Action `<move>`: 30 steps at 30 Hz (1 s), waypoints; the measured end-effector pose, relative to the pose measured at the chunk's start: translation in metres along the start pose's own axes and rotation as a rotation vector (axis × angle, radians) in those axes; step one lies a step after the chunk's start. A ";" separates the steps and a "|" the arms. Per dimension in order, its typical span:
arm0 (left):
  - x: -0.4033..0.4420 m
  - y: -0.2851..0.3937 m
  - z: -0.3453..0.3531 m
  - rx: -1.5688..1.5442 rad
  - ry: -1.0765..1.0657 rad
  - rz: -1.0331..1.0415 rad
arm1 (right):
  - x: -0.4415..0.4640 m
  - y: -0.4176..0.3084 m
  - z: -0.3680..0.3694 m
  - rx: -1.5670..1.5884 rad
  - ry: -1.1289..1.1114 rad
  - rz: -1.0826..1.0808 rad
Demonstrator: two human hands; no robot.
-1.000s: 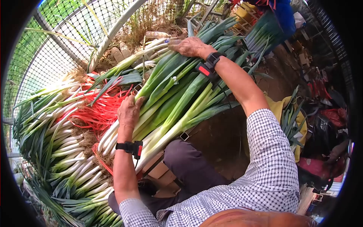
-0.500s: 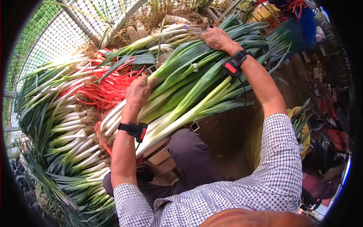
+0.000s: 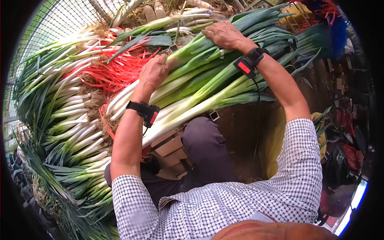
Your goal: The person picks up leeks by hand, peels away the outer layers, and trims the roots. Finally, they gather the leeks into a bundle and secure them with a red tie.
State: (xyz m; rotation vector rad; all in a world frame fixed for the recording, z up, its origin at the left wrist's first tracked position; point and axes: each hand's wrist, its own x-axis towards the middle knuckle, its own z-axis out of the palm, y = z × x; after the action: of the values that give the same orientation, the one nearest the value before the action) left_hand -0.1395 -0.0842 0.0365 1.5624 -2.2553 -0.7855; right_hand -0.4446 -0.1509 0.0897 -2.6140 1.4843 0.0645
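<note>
A large bundle of leeks (image 3: 200, 90) lies slantwise in front of me, white ends at lower left and green leaves at upper right. My left hand (image 3: 155, 72) is wrapped over the far edge of its pale stalks. Farther along, my right hand (image 3: 227, 35) grips the top of the green leaves, its fingers pressed on them. The undersides of both hands are hidden. Red plastic strips (image 3: 120, 66) lie just left of the bundle, beside my left hand.
Many more leeks (image 3: 76, 116) are piled at the left, roots inward. Mesh netting (image 3: 52, 30) curves behind them. Shoes (image 3: 155, 12) sit at the back. A yellow sack (image 3: 270, 150) stands right of my knee (image 3: 204, 138), and a black bag (image 3: 340, 160) is at the far right.
My right hand has come off the thin leeks at the back and down onto the bundle's leaves. My left hand stays on the stalks. The view has shifted.
</note>
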 end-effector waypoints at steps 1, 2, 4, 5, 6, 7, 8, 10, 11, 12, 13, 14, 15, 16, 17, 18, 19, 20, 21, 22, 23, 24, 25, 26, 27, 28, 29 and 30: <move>-0.008 -0.003 0.010 0.011 0.008 0.004 | -0.007 -0.005 0.012 -0.026 -0.005 0.007; -0.003 -0.004 0.005 0.044 0.058 0.025 | 0.002 -0.007 0.007 -0.074 0.033 0.006; -0.003 0.006 -0.004 0.055 0.061 0.024 | 0.003 0.000 0.008 -0.140 0.062 -0.063; -0.005 0.011 -0.004 0.152 0.204 0.124 | -0.001 0.001 0.007 -0.152 0.108 -0.046; -0.010 0.010 -0.001 0.259 0.342 0.202 | -0.002 -0.001 0.005 -0.151 0.152 -0.046; -0.017 0.006 0.006 0.316 0.463 0.226 | -0.002 -0.003 0.000 -0.219 0.124 -0.071; -0.026 0.004 0.010 0.320 0.524 0.222 | -0.002 -0.004 -0.003 -0.269 0.089 -0.102; -0.049 0.000 0.010 0.283 0.426 0.094 | 0.004 0.002 0.003 -0.261 0.084 -0.094; -0.049 -0.011 0.015 0.291 0.450 0.117 | 0.003 0.004 0.009 -0.272 0.146 -0.134; -0.050 -0.014 0.016 0.289 0.440 0.106 | 0.000 0.005 0.017 -0.289 0.217 -0.160; -0.051 -0.021 0.017 0.308 0.423 0.107 | 0.001 0.004 0.027 -0.249 0.217 -0.142; -0.047 -0.023 0.015 0.321 0.428 0.122 | 0.003 0.006 0.028 -0.233 0.226 -0.122; -0.043 -0.020 0.017 0.305 0.438 0.126 | 0.005 0.011 0.023 -0.228 0.242 -0.098; -0.048 -0.015 0.018 0.280 0.442 0.121 | 0.003 0.011 0.018 -0.203 0.257 -0.116; -0.052 -0.017 0.016 0.263 0.432 0.131 | 0.002 0.011 0.017 -0.193 0.243 -0.085; -0.059 -0.024 0.013 0.260 0.429 0.065 | 0.000 0.007 0.016 -0.176 0.226 -0.046; -0.069 -0.036 0.008 0.258 0.421 0.005 | 0.001 0.008 0.019 -0.191 0.249 -0.068; -0.078 -0.050 0.003 0.250 0.413 -0.054 | 0.001 0.011 0.021 -0.210 0.268 -0.089; -0.093 -0.068 -0.009 0.271 0.393 -0.085 | 0.004 0.010 0.026 -0.220 0.293 -0.107; -0.109 -0.085 -0.019 0.281 0.369 -0.111 | 0.005 0.010 0.029 -0.242 0.286 -0.138; -0.121 -0.095 -0.030 0.277 0.277 -0.166 | 0.005 0.011 0.028 -0.273 0.271 -0.163; -0.129 -0.104 -0.039 0.269 0.188 -0.213 | 0.002 0.013 0.024 -0.314 0.254 -0.185; -0.135 -0.123 -0.036 0.156 0.195 -0.171 | 0.001 0.011 0.020 -0.272 0.251 -0.171; -0.135 -0.135 -0.029 0.045 0.207 -0.132 | 0.003 0.012 0.021 -0.180 0.301 -0.130; -0.130 -0.132 -0.030 0.031 0.196 -0.120 | 0.003 0.014 0.018 -0.161 0.288 -0.128; -0.130 -0.131 -0.032 0.022 0.178 -0.117 | 0.003 0.015 0.019 -0.132 0.272 -0.130; -0.136 -0.132 -0.033 0.014 0.154 -0.127 | 0.003 0.014 0.022 -0.089 0.263 -0.100; -0.139 -0.130 -0.037 0.009 0.066 -0.197 | 0.003 0.010 0.021 -0.041 0.259 -0.076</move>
State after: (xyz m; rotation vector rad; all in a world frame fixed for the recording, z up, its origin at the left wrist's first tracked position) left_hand 0.0308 0.0003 0.0007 1.8082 -2.0847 -0.7622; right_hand -0.4514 -0.1554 0.0674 -2.7955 1.4687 -0.2633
